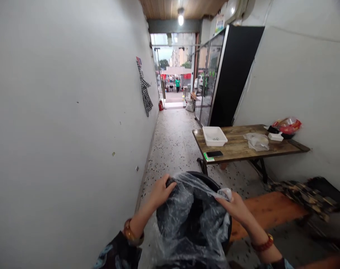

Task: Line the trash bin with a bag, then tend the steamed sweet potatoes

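Between my two hands is a round black bin (203, 178), with a clear plastic bag (178, 209) hanging inside it and spilling over its near side. My left hand (162, 190) grips the bag's edge at the far left of the rim, thumb and fingers closed. On the right, my right hand (234, 206) is closed on a bunched part of the same bag, just beyond the rim. A stretch of the film is pulled taut between both hands across the far rim. The bin's bottom is dark and cannot be made out.
A wooden table (237, 138) at the right bears a white plastic basin (214, 136), a phone (214, 154) and a crumpled clear bag (257, 142). An orange-brown bench (266, 211) stands close on my right. A white wall (74, 149) runs along the left; a glass-door cabinet (214, 74) stands farther ahead.
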Demonstrator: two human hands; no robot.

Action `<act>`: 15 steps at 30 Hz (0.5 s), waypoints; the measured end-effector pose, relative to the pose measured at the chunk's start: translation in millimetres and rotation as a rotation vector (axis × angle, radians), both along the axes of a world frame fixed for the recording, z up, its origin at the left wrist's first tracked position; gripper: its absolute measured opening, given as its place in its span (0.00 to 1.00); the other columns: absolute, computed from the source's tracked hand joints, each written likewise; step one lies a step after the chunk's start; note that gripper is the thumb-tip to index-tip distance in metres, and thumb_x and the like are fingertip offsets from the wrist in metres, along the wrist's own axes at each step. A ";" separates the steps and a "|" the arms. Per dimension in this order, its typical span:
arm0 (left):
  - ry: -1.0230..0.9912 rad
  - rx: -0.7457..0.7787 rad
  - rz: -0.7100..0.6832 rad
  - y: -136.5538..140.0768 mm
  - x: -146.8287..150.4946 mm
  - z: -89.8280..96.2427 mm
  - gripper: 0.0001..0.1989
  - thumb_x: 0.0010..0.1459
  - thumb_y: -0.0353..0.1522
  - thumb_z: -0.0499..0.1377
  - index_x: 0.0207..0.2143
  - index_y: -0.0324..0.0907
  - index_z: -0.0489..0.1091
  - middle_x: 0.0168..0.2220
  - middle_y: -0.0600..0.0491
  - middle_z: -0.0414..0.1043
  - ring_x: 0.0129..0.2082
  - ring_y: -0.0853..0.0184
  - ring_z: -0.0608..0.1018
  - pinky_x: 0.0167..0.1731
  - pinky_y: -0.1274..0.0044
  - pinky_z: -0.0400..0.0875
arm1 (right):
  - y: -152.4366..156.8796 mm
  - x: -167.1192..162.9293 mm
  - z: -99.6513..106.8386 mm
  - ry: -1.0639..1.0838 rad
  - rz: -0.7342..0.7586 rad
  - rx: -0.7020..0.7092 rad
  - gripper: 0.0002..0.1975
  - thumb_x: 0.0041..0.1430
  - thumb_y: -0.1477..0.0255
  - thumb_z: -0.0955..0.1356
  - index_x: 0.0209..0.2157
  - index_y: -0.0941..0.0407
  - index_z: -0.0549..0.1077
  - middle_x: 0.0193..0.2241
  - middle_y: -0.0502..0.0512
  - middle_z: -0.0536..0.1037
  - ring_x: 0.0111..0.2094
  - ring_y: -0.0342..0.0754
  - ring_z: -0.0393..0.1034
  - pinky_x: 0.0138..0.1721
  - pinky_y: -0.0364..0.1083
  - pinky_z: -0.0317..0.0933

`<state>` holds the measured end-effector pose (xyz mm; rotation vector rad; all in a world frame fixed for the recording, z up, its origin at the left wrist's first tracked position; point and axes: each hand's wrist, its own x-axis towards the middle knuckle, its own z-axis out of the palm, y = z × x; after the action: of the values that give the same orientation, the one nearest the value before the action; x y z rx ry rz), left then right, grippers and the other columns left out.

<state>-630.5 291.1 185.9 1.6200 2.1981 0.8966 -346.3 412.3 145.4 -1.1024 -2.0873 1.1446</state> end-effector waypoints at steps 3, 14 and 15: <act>-0.065 0.010 -0.039 11.7 -1.0 0.5 0.09 0.57 0.39 0.54 0.30 0.44 0.63 0.27 0.58 0.66 0.29 0.67 0.69 0.31 0.75 0.63 | 6.1 7.8 0.9 0.038 -0.028 0.040 0.21 0.53 0.56 0.68 0.41 0.58 0.77 0.35 0.56 0.80 0.37 0.53 0.72 0.38 0.46 0.64; -0.233 0.012 -0.191 29.4 6.8 7.5 0.22 0.57 0.37 0.56 0.54 0.42 0.69 0.54 0.49 0.73 0.54 0.57 0.73 0.56 0.65 0.64 | 37.4 -10.9 39.8 0.280 -0.457 0.197 0.20 0.63 0.56 0.59 0.26 0.54 0.66 0.18 0.47 0.69 0.22 0.43 0.61 0.27 0.43 0.55; -0.236 0.005 -0.202 30.2 7.9 10.0 0.22 0.57 0.37 0.55 0.54 0.43 0.69 0.55 0.49 0.73 0.55 0.57 0.73 0.57 0.65 0.64 | 47.0 -14.3 40.8 0.307 -0.476 0.165 0.20 0.63 0.55 0.58 0.27 0.54 0.66 0.17 0.46 0.68 0.22 0.43 0.61 0.26 0.43 0.55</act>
<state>-622.6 321.3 195.9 1.6114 1.8409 0.9792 -360.6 459.3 186.2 -1.1742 -1.5429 0.8308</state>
